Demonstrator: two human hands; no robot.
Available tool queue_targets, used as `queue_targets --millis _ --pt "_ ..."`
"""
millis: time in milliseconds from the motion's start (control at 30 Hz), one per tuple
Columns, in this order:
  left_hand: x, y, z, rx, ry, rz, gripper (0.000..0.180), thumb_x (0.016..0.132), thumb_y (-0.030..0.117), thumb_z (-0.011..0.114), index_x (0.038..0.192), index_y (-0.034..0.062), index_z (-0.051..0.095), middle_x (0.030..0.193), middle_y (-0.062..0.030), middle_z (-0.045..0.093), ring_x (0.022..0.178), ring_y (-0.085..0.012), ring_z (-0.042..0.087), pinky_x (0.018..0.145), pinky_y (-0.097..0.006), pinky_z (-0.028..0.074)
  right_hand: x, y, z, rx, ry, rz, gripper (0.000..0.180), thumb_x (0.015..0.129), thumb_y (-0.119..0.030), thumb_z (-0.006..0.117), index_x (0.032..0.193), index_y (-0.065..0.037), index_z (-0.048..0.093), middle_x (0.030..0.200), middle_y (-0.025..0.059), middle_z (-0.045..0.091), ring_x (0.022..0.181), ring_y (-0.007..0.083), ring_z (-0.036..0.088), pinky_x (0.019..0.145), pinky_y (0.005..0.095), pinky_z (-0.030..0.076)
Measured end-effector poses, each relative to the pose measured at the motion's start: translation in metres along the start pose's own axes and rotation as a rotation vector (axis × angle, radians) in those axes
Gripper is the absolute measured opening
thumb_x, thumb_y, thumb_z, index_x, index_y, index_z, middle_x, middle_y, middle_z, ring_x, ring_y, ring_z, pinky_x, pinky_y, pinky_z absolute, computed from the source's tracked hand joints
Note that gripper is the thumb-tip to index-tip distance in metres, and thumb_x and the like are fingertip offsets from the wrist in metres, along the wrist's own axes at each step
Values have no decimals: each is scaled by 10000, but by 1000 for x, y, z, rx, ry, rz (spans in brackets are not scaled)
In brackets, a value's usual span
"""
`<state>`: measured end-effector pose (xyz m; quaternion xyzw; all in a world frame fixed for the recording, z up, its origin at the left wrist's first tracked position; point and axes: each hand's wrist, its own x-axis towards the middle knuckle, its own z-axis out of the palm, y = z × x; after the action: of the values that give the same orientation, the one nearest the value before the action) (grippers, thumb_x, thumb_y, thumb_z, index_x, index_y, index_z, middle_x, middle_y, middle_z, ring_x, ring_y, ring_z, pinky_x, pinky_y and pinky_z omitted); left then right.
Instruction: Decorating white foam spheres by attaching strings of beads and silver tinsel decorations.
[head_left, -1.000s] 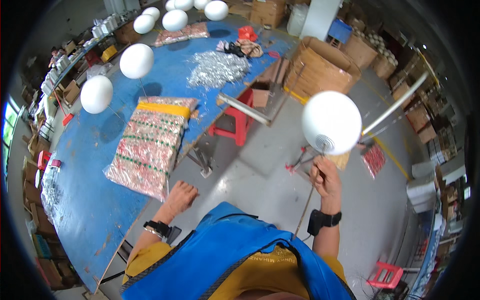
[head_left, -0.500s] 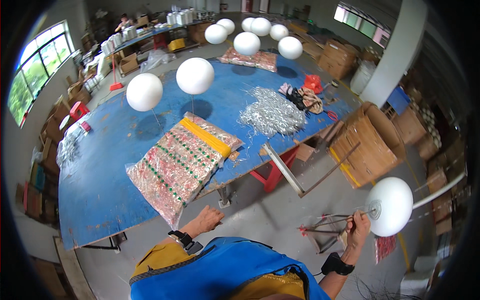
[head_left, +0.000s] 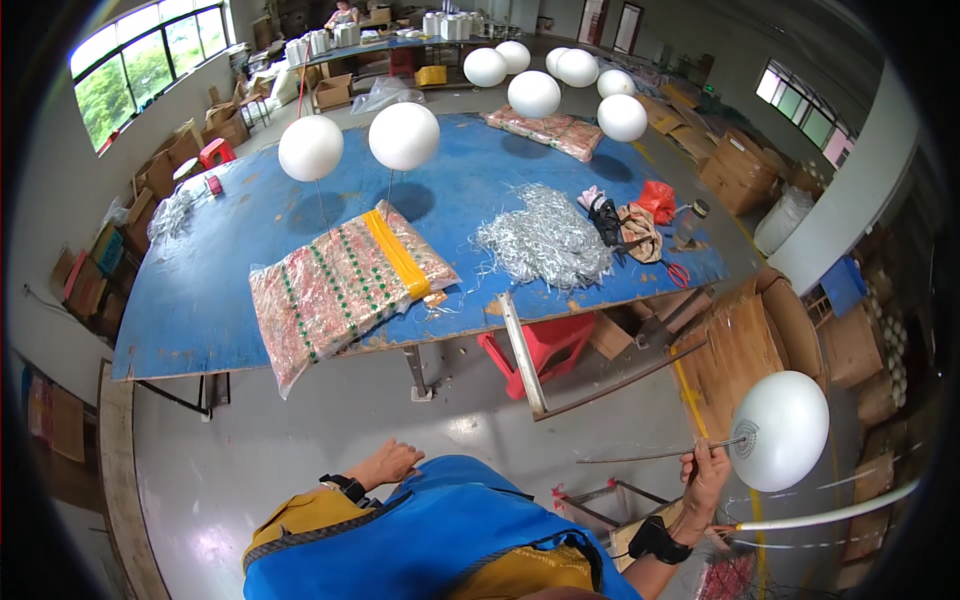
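Note:
My right hand (head_left: pixel 704 478) is closed around a thin brown rod (head_left: pixel 630 459), close to the end where it enters a large white ball (head_left: pixel 785 432). A grey coil-like ring pattern surrounds that entry point. The rod's free end points left, over the floor. My left hand (head_left: pixel 388 463) hangs low before my body, holding nothing, its fingers loosely apart. Ahead of it, a clear plastic bag (head_left: pixel 330 295) of red and green pieces with a yellow band lies on the blue table (head_left: pixel 190 310). Two white balls (head_left: pixel 404 137) stand on rods at the bag's far side.
Silver strips (head_left: pixel 550 240) are heaped on the table beside cloths and red-handled scissors (head_left: pixel 678 274). More white balls (head_left: pixel 534 94) stand at the far end around another bag. A metal bracket (head_left: pixel 522 355) juts from the near edge, near a cardboard box (head_left: pixel 735 345). A white pole (head_left: pixel 830 516) extends at right.
My view has swung, so the table sits farther off and more floor shows. The held ball has turned slightly and its rod lies more level. My right hand keeps its grip.

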<state>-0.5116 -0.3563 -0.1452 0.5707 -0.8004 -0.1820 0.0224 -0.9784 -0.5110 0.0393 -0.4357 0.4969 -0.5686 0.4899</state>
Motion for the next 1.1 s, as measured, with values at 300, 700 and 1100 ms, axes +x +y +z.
queue_targets --millis 300,700,1100 --pt "24 11 5 53 -203 -222 302 798 325 598 990 99 542 844 -95 576 869 -273 561 701 -422 391 55 9 -21 50 -37 -2 176 842 -178 600 834 -13 540 650 88 581 460 85 485 390 182 368" --pt "92 -18 -9 99 -122 -220 287 774 323 628 935 96 558 834 -84 613 854 -261 585 695 -408 406 114 -28 -4 -122 42 -145 144 854 -150 574 839 -10 539 672 87 589 462 80 486 378 180 372" --pt "108 -14 26 -84 -29 -478 287 766 314 628 932 90 558 853 -105 606 868 -297 575 758 -453 399 227 -33 -44 -64 -95 -119 165 861 -189 571 859 -29 530 687 56 580 474 64 470 402 163 349"
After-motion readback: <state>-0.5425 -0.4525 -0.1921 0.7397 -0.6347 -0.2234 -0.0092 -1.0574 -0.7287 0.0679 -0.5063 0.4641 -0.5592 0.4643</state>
